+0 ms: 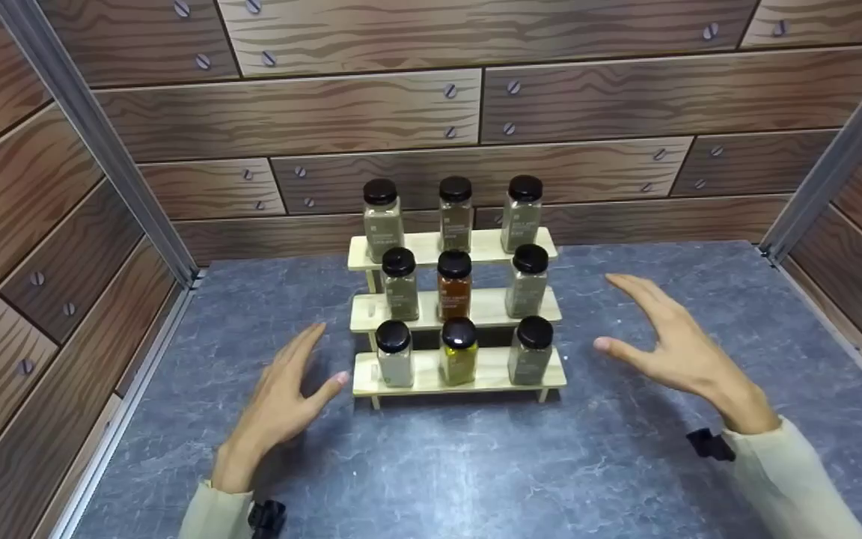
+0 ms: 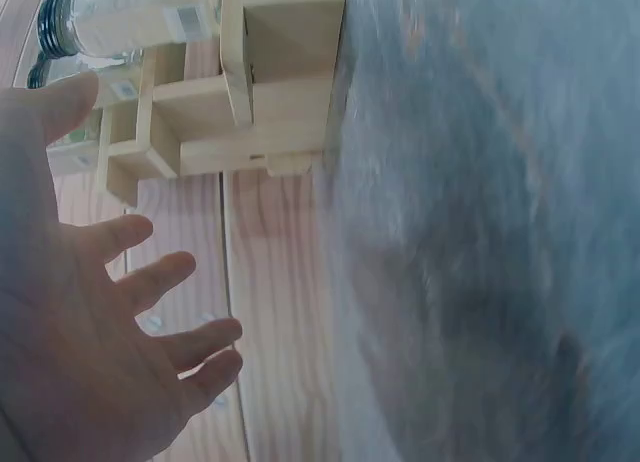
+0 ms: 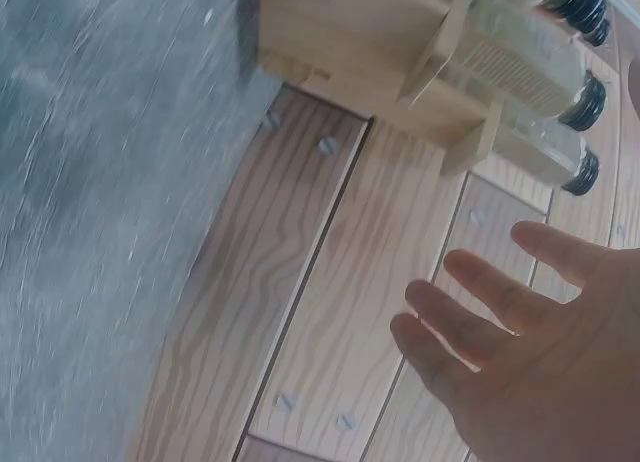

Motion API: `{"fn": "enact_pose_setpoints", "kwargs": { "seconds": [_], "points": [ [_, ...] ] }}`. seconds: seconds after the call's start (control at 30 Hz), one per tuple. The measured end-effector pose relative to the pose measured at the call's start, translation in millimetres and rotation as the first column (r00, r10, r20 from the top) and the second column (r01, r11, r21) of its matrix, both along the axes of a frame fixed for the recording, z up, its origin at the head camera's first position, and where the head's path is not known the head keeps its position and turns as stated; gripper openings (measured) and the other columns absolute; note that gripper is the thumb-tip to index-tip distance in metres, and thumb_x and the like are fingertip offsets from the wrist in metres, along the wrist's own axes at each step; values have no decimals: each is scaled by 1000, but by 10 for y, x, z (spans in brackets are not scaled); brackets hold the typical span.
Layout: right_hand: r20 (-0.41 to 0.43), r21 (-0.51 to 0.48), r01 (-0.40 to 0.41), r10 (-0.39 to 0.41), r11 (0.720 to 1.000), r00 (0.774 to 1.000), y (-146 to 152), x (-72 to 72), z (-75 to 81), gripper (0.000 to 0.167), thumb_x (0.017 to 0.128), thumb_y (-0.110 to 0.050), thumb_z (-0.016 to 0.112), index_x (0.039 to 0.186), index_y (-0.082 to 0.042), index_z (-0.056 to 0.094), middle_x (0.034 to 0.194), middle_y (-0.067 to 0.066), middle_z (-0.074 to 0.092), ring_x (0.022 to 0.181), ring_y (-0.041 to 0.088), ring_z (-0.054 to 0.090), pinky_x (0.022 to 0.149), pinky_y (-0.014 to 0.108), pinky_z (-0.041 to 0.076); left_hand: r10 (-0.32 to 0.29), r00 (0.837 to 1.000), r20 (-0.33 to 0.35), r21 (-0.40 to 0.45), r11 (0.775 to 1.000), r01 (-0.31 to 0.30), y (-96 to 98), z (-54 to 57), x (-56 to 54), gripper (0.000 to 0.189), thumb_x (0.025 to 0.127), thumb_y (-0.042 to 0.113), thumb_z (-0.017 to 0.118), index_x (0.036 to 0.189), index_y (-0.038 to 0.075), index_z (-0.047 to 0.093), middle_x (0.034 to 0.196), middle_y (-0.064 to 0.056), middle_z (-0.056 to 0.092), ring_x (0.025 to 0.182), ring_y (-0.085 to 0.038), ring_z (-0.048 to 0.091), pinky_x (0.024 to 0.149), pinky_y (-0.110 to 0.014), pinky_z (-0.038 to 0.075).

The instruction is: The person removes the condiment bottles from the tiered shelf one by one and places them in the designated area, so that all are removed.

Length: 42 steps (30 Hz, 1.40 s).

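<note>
A three-tier wooden spice rack [image 1: 492, 382] stands between my hands, with three black-capped spice jars on each tier. My left hand [image 1: 277, 397] hovers at the rack's left, its thumb toward the bottom tier; the fingers are spread and hold nothing. On the other side, my right hand [image 1: 678, 348] is apart from the rack, fingers extended and thumb out. The bottom middle jar [image 1: 459, 352] holds something yellow-green, and the jar behind it [image 1: 454, 286] is orange-red. Both wrist views show bare palms, the left hand [image 2: 110, 332] and right hand [image 3: 540, 352], beside the rack's ends.
The rack rests on a grey marbled tabletop [image 1: 416, 464]. Behind it rises a wood-plank-patterned wall [image 1: 371, 112]. Metal posts [image 1: 94, 135] mark the corners, and similar plank panels [image 1: 19, 314] line the sides.
</note>
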State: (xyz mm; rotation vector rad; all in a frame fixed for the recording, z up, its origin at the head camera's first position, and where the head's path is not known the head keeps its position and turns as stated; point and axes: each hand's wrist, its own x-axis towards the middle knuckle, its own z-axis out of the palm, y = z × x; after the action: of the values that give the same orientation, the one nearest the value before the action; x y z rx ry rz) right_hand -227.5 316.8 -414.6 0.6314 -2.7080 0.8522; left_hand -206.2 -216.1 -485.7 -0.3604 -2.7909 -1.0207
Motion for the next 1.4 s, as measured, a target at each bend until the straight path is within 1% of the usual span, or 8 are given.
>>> {"fn": "enact_pose_setpoints", "kwargs": {
  "seconds": [0.2,0.43,0.63,0.87,0.97,1.1,1.33,1.4],
  "points": [
    [-22,-71,-71,69,995,997,-133,52,-29,88,87,-31,89,160,-7,45,155,18,55,137,39,55,112,70,46,-37,999,36,153,988,31,108,-58,-18,83,100,45,74,167,12,36,169,-16,40,153,-44,41,126,-68,30],
    [-51,-168,-167,161,972,986,-286,52,-118,84,80,-19,95,152,-4,54,144,7,66,129,30,63,113,23,49,-60,992,109,326,945,21,244,-160,-53,76,102,32,75,163,3,40,163,-20,48,139,-45,57,119,-60,46],
    [-39,-226,-240,237,944,971,-415,48,-219,82,80,-15,94,150,0,55,143,10,67,128,30,65,113,26,52,-113,979,170,473,881,20,304,-255,-38,73,102,19,74,161,-5,39,160,-29,47,135,-48,60,114,-53,54],
    [0,-299,-262,274,918,962,-533,31,-299,80,82,-16,94,150,-1,56,144,10,66,127,25,67,111,36,55,-189,942,279,621,783,-27,372,-320,-54,76,101,14,75,161,-8,35,159,-32,45,136,-45,59,109,-40,57],
    [27,-319,-249,271,914,962,-575,2,-337,79,83,-16,93,151,-3,55,144,11,66,124,26,68,110,40,57,-177,936,304,672,736,-79,406,-345,-74,74,100,11,74,161,-8,36,157,-31,48,131,-39,63,104,-33,59],
    [34,-349,-246,275,904,961,-629,-35,-405,79,81,-14,94,150,-2,57,143,13,67,122,26,70,109,31,56,-171,932,320,734,667,-129,432,-401,-91,70,99,5,73,159,-9,39,152,-31,52,123,-30,67,97,-24,59],
    [-3,-424,-277,305,862,953,-709,-83,-496,75,78,-4,94,144,4,60,135,21,70,117,16,72,102,25,59,-265,907,326,848,507,-156,419,-505,-89,70,100,-2,67,160,-12,33,159,-35,42,130,-24,60,108,-24,55],
    [-5,-451,-287,320,845,948,-718,-94,-502,71,79,0,92,142,5,61,133,23,71,115,12,72,101,25,60,-284,903,323,865,476,-160,413,-519,-90,70,100,-3,66,160,-13,31,159,-36,40,130,-24,60,109,-25,55]
  ]
}}
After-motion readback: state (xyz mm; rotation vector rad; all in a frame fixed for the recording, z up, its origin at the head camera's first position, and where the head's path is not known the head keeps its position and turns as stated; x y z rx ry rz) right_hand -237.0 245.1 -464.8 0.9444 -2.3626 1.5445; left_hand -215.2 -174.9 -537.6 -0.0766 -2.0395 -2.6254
